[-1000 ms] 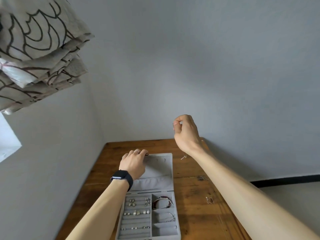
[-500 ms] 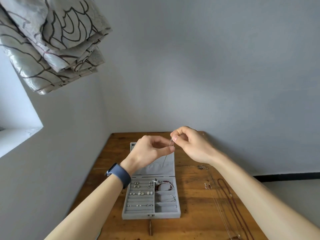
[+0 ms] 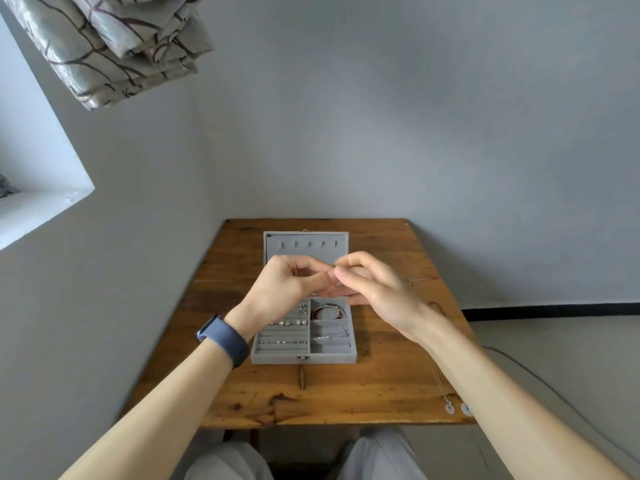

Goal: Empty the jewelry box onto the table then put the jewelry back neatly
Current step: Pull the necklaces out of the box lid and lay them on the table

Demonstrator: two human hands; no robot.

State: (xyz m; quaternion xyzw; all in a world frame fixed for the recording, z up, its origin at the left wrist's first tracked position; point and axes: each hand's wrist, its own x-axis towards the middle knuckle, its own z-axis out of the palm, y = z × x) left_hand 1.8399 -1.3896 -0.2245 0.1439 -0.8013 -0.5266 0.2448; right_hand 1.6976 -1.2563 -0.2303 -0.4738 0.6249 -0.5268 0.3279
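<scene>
Pinching is the whole story here: your left hand and right hand meet fingertip to fingertip, both curled around a tiny silver piece that glints right between them. It's too small to tell if that's a clasp or the end of a fine chain.

Directly under your hands sits the open grey jewelry box, and it's already pretty full. Pearl studs line the ring rolls below your left wrist, a red bracelet sits below your right thumb, and a thin bangle is one compartment nearer you. Just past your knuckles the lid lies flat, and its row of little hooks looks bare.

So I'd say you're deep in the putting-back half, probably on the necklaces. Out by your right elbow, near the table edge, thin chains with round pendants are waiting.

The next move probably calls for a steady reach forward to a lid hook without letting that fine thing slip or tangle.
</scene>
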